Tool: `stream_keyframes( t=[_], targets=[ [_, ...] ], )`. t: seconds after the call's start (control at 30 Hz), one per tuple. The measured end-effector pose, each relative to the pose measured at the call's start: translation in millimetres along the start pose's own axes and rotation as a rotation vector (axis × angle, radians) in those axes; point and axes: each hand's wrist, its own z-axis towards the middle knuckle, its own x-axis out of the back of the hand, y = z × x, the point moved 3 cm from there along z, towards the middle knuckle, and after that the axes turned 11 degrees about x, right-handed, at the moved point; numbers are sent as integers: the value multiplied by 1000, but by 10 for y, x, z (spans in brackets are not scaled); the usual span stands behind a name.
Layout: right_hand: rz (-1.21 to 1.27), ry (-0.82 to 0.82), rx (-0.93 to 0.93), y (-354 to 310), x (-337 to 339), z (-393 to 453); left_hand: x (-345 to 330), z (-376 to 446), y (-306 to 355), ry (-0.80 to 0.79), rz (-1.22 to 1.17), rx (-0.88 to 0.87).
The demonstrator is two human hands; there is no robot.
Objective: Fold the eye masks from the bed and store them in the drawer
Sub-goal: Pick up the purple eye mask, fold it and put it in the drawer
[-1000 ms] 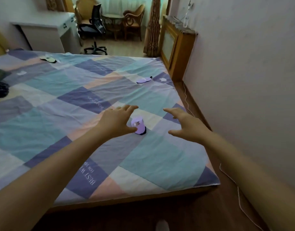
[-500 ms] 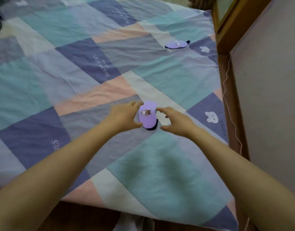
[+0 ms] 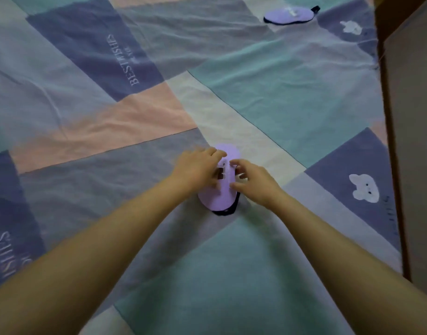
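Bedspread [image 3: 268, 250]: eye mask [image 3: 218, 192] between both hands' fingers [image 3: 239, 163].

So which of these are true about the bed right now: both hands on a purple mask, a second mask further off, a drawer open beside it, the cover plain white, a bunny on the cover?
1. Both hands are on the near mask. True: the left hand and right hand both have fingers on it.
2. A second mask lies further up the bed. True, untouched.
3. An open drawer stands beside the mask. False: no drawer is in view.
4. The cover is plain white. False: it is a patchwork of teal, pink, purple and grey.
5. A white bunny is printed on the cover. True, to the right of the hands.
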Motion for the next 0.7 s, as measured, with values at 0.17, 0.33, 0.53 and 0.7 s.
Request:
stream_keyframes(
  t=[0.17,0.33,0.53,0.7],
  targets=[
    [249,225,67,93,-62,90,-256,91,-57,46,-147,-1],
    [447,375,175,-101,155,39,-73,35,-127,111,-481,135],
    [365,367,274,-310,370,77,271,-5,-160,146,-703,70],
    [490,375,285,-378,364,66,379,-68,-176,158,-1008,78]
  ],
)
